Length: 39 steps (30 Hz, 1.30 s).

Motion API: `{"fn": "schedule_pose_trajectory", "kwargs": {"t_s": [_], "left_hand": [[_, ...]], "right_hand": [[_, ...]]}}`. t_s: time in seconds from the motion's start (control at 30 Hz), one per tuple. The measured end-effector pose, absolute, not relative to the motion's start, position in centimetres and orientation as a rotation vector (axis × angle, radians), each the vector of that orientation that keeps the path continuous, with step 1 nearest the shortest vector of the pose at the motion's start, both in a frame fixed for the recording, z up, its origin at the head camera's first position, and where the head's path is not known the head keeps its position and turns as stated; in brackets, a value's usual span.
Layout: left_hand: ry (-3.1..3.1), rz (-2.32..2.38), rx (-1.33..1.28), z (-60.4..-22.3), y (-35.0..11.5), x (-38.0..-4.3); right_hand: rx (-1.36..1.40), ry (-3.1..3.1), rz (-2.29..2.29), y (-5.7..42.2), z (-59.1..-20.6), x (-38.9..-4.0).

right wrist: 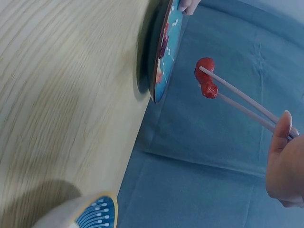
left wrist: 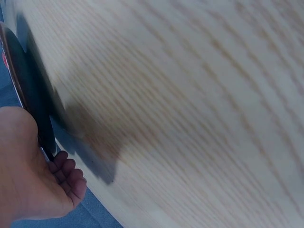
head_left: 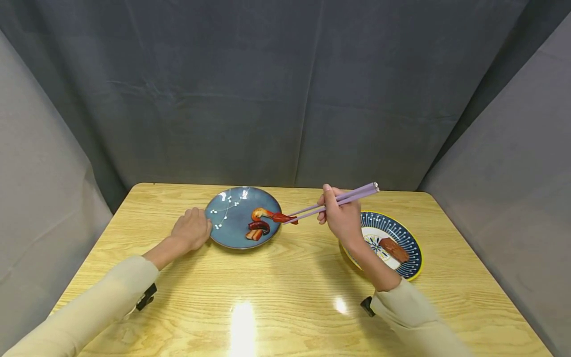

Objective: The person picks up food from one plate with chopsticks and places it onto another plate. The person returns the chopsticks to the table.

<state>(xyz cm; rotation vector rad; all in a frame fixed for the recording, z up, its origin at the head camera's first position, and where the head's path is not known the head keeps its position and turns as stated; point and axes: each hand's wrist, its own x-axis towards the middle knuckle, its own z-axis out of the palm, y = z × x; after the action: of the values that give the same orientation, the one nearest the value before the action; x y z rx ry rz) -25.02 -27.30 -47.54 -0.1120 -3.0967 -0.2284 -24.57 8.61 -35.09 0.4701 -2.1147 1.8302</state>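
My left hand (head_left: 193,229) grips the left rim of a blue plate (head_left: 232,225) with white blossom branches; in the left wrist view the thumb lies over the rim and the fingers curl beneath. My right hand (head_left: 342,214) holds a pair of lilac chopsticks (head_left: 357,194). Between their tips is a glossy red, lumpy piece of food (right wrist: 206,78), raised off the plate in the right wrist view. From the head it overlaps the plate's right edge. An orange shrimp (head_left: 258,213), a dark red curved piece (head_left: 260,227) and a striped slab of meat (head_left: 254,235) lie on the plate.
Partly behind my right forearm stands a yellow-rimmed plate (head_left: 417,258) with a blue pattern, bearing a brown piece of meat (head_left: 394,249). The wooden table (head_left: 285,292) ends at a dark curtain (head_left: 250,99); pale cloth hangs at both sides.
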Motion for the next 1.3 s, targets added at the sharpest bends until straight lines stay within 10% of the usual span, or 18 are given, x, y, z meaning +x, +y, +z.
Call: {"fn": "schedule_pose_trajectory", "kwargs": {"t_s": [1.3], "left_hand": [[-3.105, -0.228, -0.097, -47.5, -27.2, -24.9]], "right_hand": [[0.522, -2.145, 1.885, 1.7, -41.0, -26.3]]}}
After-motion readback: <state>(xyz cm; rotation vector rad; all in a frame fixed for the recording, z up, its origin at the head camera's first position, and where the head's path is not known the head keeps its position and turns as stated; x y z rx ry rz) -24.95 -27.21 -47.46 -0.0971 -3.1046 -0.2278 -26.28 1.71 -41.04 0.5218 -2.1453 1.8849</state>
